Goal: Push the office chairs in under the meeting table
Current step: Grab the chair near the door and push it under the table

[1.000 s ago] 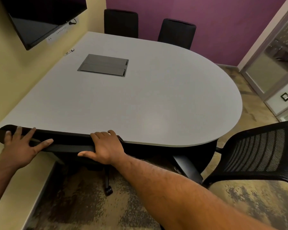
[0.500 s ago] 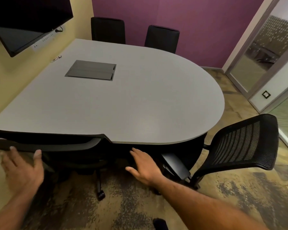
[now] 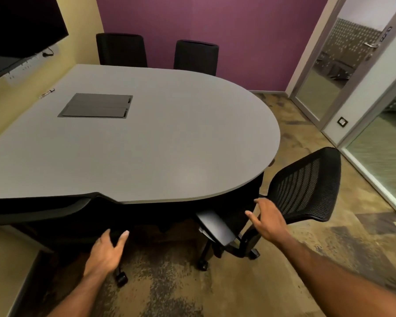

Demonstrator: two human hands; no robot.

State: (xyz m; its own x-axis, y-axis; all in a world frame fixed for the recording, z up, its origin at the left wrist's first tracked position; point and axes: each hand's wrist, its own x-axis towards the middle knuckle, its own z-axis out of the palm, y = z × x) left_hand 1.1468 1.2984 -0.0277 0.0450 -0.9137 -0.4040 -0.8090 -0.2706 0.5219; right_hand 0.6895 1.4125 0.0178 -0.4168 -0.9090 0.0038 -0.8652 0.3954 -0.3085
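1. We take the tabletop point(image 3: 146, 143) as our landmark: a grey slab with a rounded end, carrying a dark inset panel point(image 3: 96, 105) near its wall side.
2. The mesh-back chair point(image 3: 304, 191) stands at the rounded end of the tabletop, its back angled away from the edge and its seat only partly beneath; we judge it not yet pushed in.
3. Its grey armrest point(image 3: 215, 226) juts out below the tabletop's near edge, with the casters point(image 3: 202, 265) on the patterned floor beneath.
4. A second chair point(image 3: 39, 211) sits tight against the near edge of the tabletop, its backrest top level with the rim; two further chairs point(image 3: 121, 50) stand at the far edge.
5. Our right hand point(image 3: 268, 221) hovers with fingers spread and loose, clamped on nothing, between the armrest and the lower edge of the mesh back, close to both.
6. Our left hand point(image 3: 106, 250) is likewise spread and empty, below the near edge of the tabletop, beside the second chair's base.
7. Handling, as we judge it: the chair should roll easily yet swivel under an off-centre push. The mesh yields, so the stiff frame at the top of the backrest is the better hold, with the armrest watched against the tabletop edge.
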